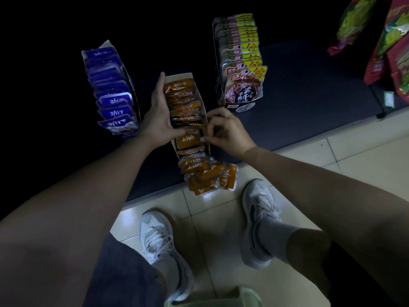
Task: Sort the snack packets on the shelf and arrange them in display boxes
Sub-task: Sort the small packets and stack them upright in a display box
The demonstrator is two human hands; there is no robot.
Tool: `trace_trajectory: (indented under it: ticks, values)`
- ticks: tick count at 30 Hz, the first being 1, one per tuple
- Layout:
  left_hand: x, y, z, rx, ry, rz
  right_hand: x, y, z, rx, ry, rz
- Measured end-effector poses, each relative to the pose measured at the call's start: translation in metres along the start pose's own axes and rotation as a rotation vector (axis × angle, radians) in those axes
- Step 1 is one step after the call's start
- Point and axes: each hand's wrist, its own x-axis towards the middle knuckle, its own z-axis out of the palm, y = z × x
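Note:
A long white display box [202, 102] stands on the dark low shelf, holding a row of orange snack packets [184, 100]. My left hand [158, 111] lies along the box's left side, fingers stretched up its wall and thumb pressing on the packets inside. My right hand [223, 131] is at the box's right wall, its curled fingertips pinching the edge of an orange packet [188, 139] near the front. A loose pile of orange packets [208, 177] lies at the shelf's front edge, just below the box.
A box of blue packets [110, 94] stands to the left, and a box of red-and-yellow packets [241, 60] to the right. Large snack bags [389, 41] hang at the far right. Tiled floor, my white shoes [257, 220] and a green basket [221, 298] are below.

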Motion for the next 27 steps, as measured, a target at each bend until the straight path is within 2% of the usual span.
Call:
trace_trajectory:
  ticks: [2, 5, 7, 13, 18, 23, 27]
  values:
    - [0.001, -0.001, 0.000, -0.015, -0.005, 0.001, 0.001, 0.002, -0.003, -0.025, 0.018, 0.001]
    - [0.001, -0.003, 0.001, -0.021, -0.001, -0.003, -0.004, 0.003, 0.000, -0.078, -0.102, -0.008]
    - [0.001, -0.003, 0.002, -0.021, 0.004, -0.002, -0.006, 0.002, 0.007, -0.162, -0.171, 0.015]
    - [0.002, -0.003, 0.003, -0.002, 0.015, 0.002, 0.001, -0.009, 0.011, -0.443, -0.239, 0.102]
    - [0.001, -0.003, 0.002, -0.017, 0.018, -0.007, 0.001, -0.015, 0.015, -0.502, -0.124, 0.071]
    - [0.001, -0.003, 0.001, -0.087, -0.013, -0.014, 0.004, -0.010, 0.011, -0.419, 0.060, 0.039]
    - [-0.003, 0.000, -0.003, -0.106, -0.116, -0.012, 0.003, -0.015, 0.013, -0.304, 0.131, 0.091]
